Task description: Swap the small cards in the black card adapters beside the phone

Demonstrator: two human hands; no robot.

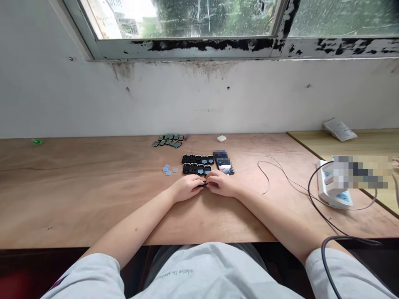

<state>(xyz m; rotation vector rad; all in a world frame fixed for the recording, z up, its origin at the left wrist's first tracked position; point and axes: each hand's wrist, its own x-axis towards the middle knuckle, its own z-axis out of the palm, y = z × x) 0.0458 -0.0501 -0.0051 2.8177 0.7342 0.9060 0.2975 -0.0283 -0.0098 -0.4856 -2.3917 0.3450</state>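
My left hand [187, 187] and my right hand [222, 182] meet over the wooden table, fingers closed in a pinch. Between their fingertips is a small black plastic part [203, 184], mostly hidden by the fingers. Just beyond it lie two rows of small black housings [190, 168]; several at the right end of the rows carry light-blue squares. Loose light-blue pads [167, 170] are scattered to the left of the rows. Touching distance from the right end of the rows, a dark phone [225, 164] lies with its screen lit.
Green circuit boards [170, 141] lie in two rows farther back, beside a thin pen-like tool [186, 136]. A white rounded case [221, 138] sits near the wall. At right are a white power strip [335, 193], a black cable [324, 216], a thin pale cable [282, 176] and a plastic packet [339, 129].
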